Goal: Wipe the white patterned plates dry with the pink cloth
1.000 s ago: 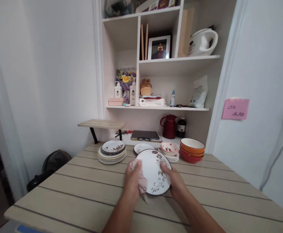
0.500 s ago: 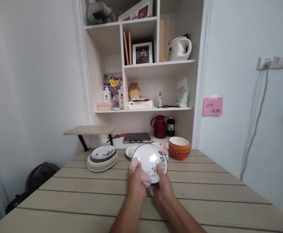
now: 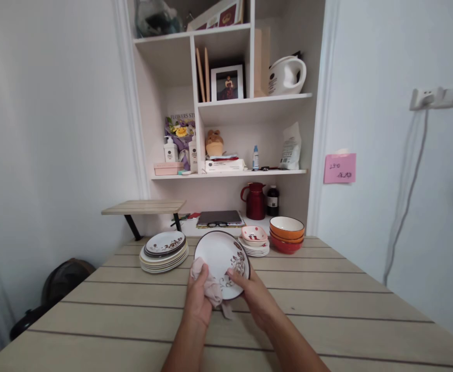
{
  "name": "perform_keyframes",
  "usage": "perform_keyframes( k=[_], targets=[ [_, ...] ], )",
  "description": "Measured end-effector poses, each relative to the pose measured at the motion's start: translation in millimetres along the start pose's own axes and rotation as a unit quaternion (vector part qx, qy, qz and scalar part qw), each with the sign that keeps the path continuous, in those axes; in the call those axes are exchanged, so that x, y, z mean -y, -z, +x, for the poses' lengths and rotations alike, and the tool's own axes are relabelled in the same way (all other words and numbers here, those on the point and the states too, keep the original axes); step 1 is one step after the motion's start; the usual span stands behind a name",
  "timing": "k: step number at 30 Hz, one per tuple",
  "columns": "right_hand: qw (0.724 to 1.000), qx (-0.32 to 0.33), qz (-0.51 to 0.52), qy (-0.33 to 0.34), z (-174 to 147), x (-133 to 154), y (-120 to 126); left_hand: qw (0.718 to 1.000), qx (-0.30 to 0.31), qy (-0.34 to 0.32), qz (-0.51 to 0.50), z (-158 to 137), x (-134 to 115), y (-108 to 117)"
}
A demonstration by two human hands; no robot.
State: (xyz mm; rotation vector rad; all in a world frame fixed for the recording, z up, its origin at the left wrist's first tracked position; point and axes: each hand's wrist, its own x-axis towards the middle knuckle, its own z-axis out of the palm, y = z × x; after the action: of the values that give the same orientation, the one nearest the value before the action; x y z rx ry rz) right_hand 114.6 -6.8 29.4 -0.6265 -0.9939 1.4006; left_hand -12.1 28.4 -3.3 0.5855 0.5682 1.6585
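Note:
A white plate [image 3: 215, 253] with a dark rim and brown flower print is held tilted up over the table. My left hand [image 3: 198, 295] is closed on a pale pink cloth [image 3: 212, 290], which it presses against the plate's lower left edge; a corner of the cloth dangles below. On the plate's right side, my right hand [image 3: 254, 295] grips the rim with the thumb across the front face. The fingers behind the plate are hidden.
Stacked plates [image 3: 164, 253] stand at the left of the slatted table [image 3: 319, 320]. Behind on the right are small pink dishes [image 3: 254, 243] and stacked orange and red bowls [image 3: 287, 235]. A small raised shelf [image 3: 145, 207], a laptop [image 3: 219, 218] and a red jug [image 3: 255, 201] are farther back.
Both hands have shifted left with the plate and cloth, and the plate has turned a little. The small pink dishes now show fully, while the small plates behind are covered.

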Motion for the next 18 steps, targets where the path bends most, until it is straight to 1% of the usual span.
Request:
perform_keyframes(
  k=[3, 6, 9, 13, 18],
  targets=[
    [0.995, -0.045, -0.063, 0.059, 5, 7, 8, 1.000, -0.003, -0.003, 0.001, -3, -1, 2],
    [0.986, -0.091, -0.114, 0.084, 9, 13, 19, 1.000, -0.002, -0.014, 0.015, -5, -2, 2],
    [0.984, -0.084, -0.120, 0.096, 10, 18, 24, 0.999, 0.004, -0.026, 0.044, -8, -2, 0],
    [0.982, -0.076, -0.146, 0.089, 9, 22, 28, 0.996, 0.035, -0.018, 0.082, -10, -2, 0],
    [0.980, -0.041, -0.195, 0.020, 9, 25, 38, 0.991, 0.060, -0.002, 0.121, -14, -3, 1]
  ],
)
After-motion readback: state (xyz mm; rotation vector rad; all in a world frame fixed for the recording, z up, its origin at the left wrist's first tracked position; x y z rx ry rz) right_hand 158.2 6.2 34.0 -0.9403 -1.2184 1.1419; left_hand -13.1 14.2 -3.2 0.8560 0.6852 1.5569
